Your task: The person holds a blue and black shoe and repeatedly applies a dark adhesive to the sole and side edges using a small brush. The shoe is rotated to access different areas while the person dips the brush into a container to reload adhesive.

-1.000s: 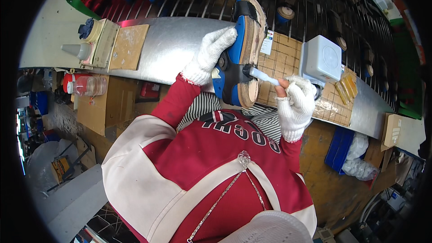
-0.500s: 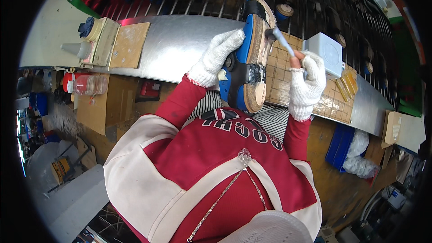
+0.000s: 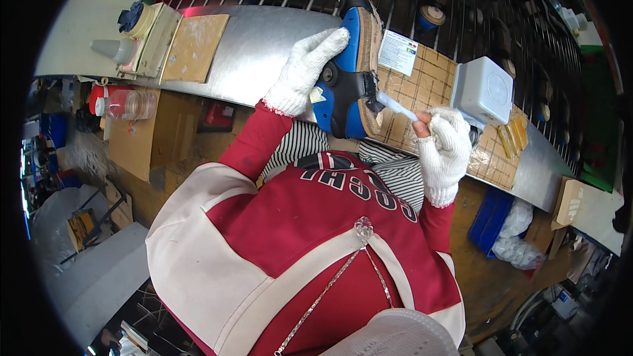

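Observation:
My left hand (image 3: 304, 69), in a white knit glove, is closed on a blue shoe last (image 3: 354, 29) with black straps wrapped over it and a tan sole edge facing right. The last is held up on its side, its toe end away from me. In my gloved right hand (image 3: 445, 151), bare fingertips pinch the pale handle of a brush (image 3: 397, 107). The brush's dark tip touches the near end of the sole, beside a black strap. A white plastic container (image 3: 484, 89) stands just beyond my right hand.
A tan grid-marked board (image 3: 428, 82) lies on the metal bench (image 3: 257, 36), with a printed card (image 3: 397, 53) on it. Amber strips (image 3: 513, 138) lie at its right. Beyond runs a rod rack holding more lasts (image 3: 432, 16). A brown board (image 3: 194, 46) lies at left.
The brush has moved from the middle of the sole toward its near end. The last has shifted slightly left and turned, its sole less visible. The printed card has come into view.

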`<state>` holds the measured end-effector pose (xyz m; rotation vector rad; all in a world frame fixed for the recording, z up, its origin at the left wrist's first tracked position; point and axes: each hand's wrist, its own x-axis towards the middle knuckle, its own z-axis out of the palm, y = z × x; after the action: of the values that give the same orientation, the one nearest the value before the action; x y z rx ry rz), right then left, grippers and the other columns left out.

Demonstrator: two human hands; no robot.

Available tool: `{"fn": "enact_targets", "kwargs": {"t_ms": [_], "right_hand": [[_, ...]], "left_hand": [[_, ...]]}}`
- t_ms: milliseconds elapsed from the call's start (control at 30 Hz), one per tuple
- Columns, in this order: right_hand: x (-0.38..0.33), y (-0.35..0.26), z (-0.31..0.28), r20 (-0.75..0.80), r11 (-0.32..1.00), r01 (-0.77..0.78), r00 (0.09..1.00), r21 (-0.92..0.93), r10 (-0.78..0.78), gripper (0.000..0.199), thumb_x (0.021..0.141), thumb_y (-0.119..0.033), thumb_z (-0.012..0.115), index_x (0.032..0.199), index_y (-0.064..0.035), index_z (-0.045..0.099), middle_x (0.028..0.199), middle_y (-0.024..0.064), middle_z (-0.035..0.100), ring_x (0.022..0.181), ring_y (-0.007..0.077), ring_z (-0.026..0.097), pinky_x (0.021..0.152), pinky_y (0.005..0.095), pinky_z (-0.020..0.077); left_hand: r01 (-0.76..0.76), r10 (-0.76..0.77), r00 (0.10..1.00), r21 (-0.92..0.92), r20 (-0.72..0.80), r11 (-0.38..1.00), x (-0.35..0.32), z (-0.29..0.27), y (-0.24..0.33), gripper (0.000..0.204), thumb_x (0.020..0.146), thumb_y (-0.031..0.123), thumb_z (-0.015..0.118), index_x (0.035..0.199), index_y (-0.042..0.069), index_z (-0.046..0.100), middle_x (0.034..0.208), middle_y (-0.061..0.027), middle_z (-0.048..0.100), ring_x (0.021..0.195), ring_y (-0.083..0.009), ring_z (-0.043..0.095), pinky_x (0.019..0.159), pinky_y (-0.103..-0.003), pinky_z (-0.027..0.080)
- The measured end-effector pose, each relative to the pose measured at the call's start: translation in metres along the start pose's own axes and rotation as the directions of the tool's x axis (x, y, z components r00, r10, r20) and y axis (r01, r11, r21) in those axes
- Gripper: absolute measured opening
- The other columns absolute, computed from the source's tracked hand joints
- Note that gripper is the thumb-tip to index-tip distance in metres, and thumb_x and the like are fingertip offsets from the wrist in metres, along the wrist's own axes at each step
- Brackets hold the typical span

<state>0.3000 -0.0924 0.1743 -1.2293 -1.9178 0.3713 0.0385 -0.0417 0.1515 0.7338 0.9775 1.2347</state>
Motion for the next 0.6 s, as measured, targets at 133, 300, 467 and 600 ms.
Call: {"fn": "enact_targets", "kwargs": {"t_ms": [133, 300, 467, 600], "right_hand": [[0.006, 0.0, 0.002, -0.063, 0.988, 0.072, 0.995, -0.14, -0.082, 0.021, 0.073, -0.01, 0.083, 0.094, -0.0091, 0.079, 0.091, 0.0065, 0.066, 0.089, 0.0248, 0.059, 0.078, 0.0346, 0.0433], [0.01, 0.005, 0.004, 0.007, 0.996, 0.076, 0.997, 0.053, -0.076, 0.023, 0.072, -0.009, 0.083, 0.094, -0.0085, 0.079, 0.092, 0.008, 0.067, 0.09, 0.0257, 0.059, 0.08, 0.0358, 0.045], [0.018, 0.009, 0.006, 0.025, 0.986, 0.115, 0.993, 0.121, -0.119, 0.024, 0.07, -0.007, 0.083, 0.094, -0.0079, 0.078, 0.091, 0.0084, 0.069, 0.091, 0.0257, 0.06, 0.079, 0.0351, 0.0463], [0.028, 0.005, 0.012, 0.019, 0.973, 0.131, 0.99, 0.188, -0.137, 0.024, 0.07, -0.008, 0.083, 0.093, -0.0081, 0.078, 0.091, 0.008, 0.07, 0.091, 0.0253, 0.06, 0.079, 0.0353, 0.0469]], "left_hand": [[0.009, -0.009, 1.0, -0.022, 0.017, 1.0, 0.0, -0.001, 0.0, 0.05, 0.101, 0.037, 0.06, 0.132, -0.003, 0.055, 0.116, -0.015, 0.069, 0.098, -0.0204, 0.071, 0.085, -0.036, 0.062], [0.121, -0.12, 0.993, -0.081, 0.02, 0.989, 0.005, -0.004, 0.004, 0.055, 0.1, 0.041, 0.061, 0.136, -0.001, 0.054, 0.12, -0.0172, 0.067, 0.101, -0.0211, 0.071, 0.087, -0.037, 0.061], [0.286, -0.261, 0.957, -0.255, 0.126, 0.924, 0.01, -0.005, -0.001, 0.061, 0.099, 0.049, 0.058, 0.142, 0.005, 0.052, 0.125, -0.0157, 0.066, 0.106, -0.0209, 0.069, 0.089, -0.037, 0.061], [0.396, -0.304, 0.911, -0.383, 0.278, 0.835, 0.015, -0.01, -0.016, 0.059, 0.101, 0.047, 0.056, 0.144, 0.008, 0.051, 0.134, -0.0128, 0.062, 0.115, -0.022, 0.065, 0.099, -0.039, 0.056]]}}
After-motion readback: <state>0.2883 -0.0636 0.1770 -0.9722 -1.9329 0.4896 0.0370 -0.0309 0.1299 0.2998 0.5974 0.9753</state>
